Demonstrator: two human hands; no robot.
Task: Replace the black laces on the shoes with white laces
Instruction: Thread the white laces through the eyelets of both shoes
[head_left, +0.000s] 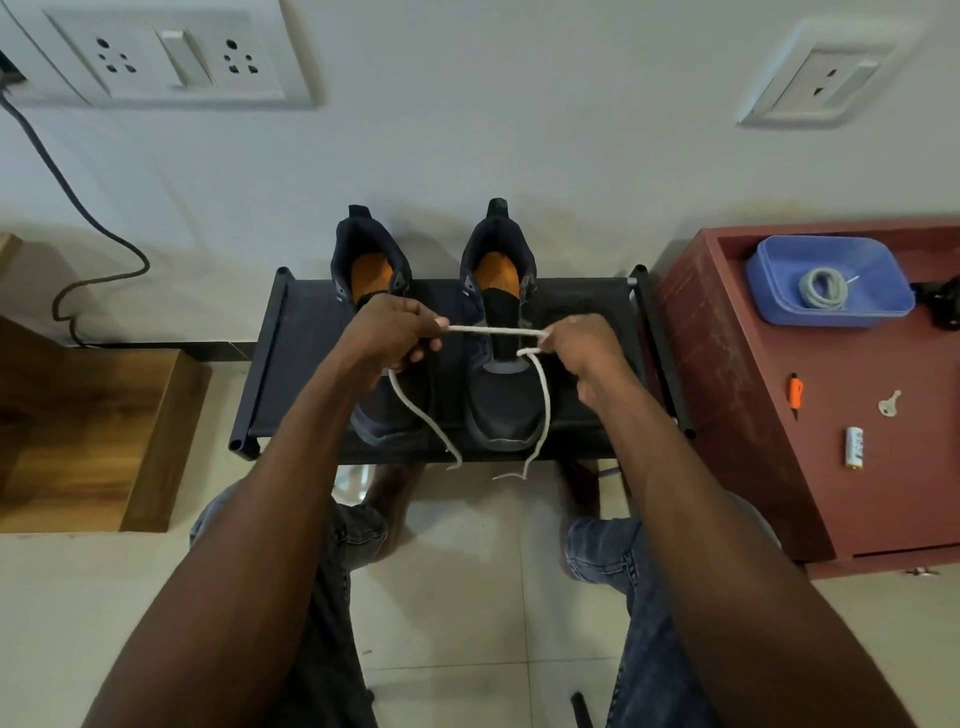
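Two dark shoes with orange insoles stand side by side on a black rack (291, 374), toes toward me: the left shoe (371, 260) and the right shoe (501, 395). A white lace (493, 330) stretches taut between my hands above the right shoe. My left hand (389, 338) pinches one part of it, my right hand (582, 348) grips the other. Both loose ends hang down past the rack's front edge. A second coiled white lace (823, 289) lies in a blue tray (769, 270).
A red-brown cabinet (727, 415) stands right of the rack, bearing the tray, an orange-handled tool (796, 392), a key (889, 404) and a battery (854, 447). A wooden step (88, 431) lies left. The wall behind has sockets and a dangling cable (78, 208). My knees are below the rack.
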